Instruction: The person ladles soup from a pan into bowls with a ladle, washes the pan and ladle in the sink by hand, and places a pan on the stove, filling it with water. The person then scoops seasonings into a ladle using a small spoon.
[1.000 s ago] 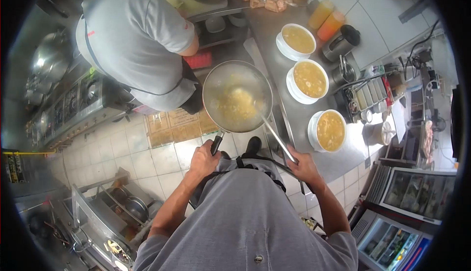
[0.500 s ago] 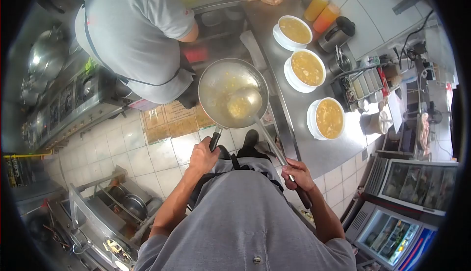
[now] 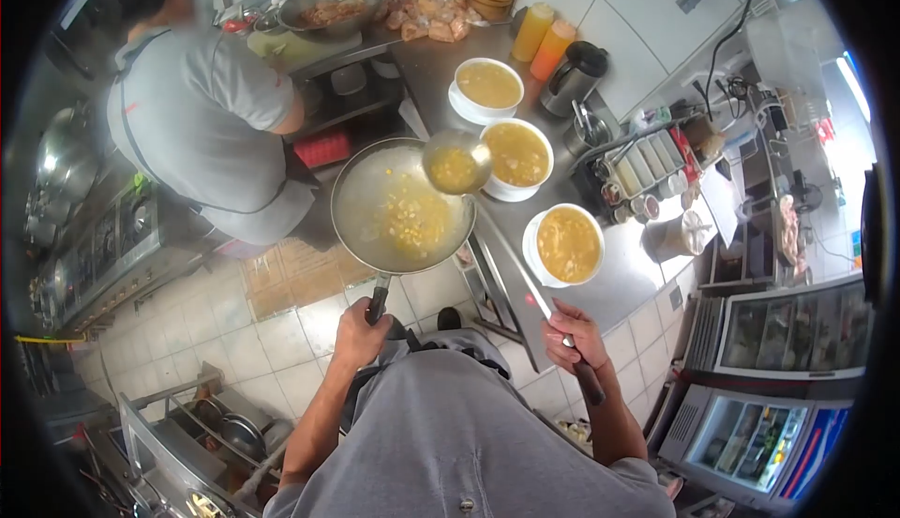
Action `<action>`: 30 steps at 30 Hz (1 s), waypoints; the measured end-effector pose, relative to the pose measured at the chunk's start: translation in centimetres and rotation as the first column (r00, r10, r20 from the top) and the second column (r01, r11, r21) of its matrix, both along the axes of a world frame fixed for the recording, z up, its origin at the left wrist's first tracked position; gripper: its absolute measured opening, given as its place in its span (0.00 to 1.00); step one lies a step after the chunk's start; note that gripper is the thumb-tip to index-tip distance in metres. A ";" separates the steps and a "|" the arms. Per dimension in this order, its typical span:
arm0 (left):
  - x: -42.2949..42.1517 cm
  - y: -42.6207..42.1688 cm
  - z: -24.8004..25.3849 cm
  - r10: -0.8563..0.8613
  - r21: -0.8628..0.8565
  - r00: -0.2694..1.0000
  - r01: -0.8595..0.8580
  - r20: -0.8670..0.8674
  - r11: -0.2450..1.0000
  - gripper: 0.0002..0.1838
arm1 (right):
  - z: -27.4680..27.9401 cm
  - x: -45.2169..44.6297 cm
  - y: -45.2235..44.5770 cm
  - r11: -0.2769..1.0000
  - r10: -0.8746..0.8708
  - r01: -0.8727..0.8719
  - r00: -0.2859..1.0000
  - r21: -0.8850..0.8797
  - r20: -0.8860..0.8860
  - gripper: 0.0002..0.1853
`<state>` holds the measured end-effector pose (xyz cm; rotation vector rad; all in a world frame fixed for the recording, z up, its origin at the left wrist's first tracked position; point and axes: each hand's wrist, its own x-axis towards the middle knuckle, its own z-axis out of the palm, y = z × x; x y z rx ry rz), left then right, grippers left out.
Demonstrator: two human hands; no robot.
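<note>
My left hand (image 3: 361, 334) is closed around the black handle of a wide pan (image 3: 361, 209), which holds some soup with yellow bits. My right hand (image 3: 572, 338) grips the dark-ended handle of a long ladle (image 3: 457, 164). The ladle's bowl carries yellow soup and is raised over the pan's right rim, close to the middle soup bowl (image 3: 518, 157). Three white bowls of soup stand in a row on the steel counter: the middle one, a far bowl (image 3: 489, 85) and a near bowl (image 3: 566, 245).
A co-worker (image 3: 202, 124) stands at the left, facing the far counter. Sauce bottles (image 3: 544, 42), a steel jug (image 3: 574, 77) and a condiment rack (image 3: 647, 171) line the counter's back. The steel counter (image 3: 614, 279) edge runs beside the pan. Fridges (image 3: 750, 443) stand at the lower right.
The ladle has risen out of the pan's middle to its right rim, carrying soup. The pan has moved closer to the bowls. The view has shifted right, and the co-worker appears farther left.
</note>
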<state>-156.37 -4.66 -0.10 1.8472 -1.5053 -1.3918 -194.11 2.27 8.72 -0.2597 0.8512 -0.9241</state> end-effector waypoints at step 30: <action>-4.8 8.8 0.6 0.240 0.257 0.971 -0.228 -0.016 0.939 0.13 | -0.2 -10.8 -2.9 0.966 0.255 -0.255 0.917 0.041 -0.306 0.25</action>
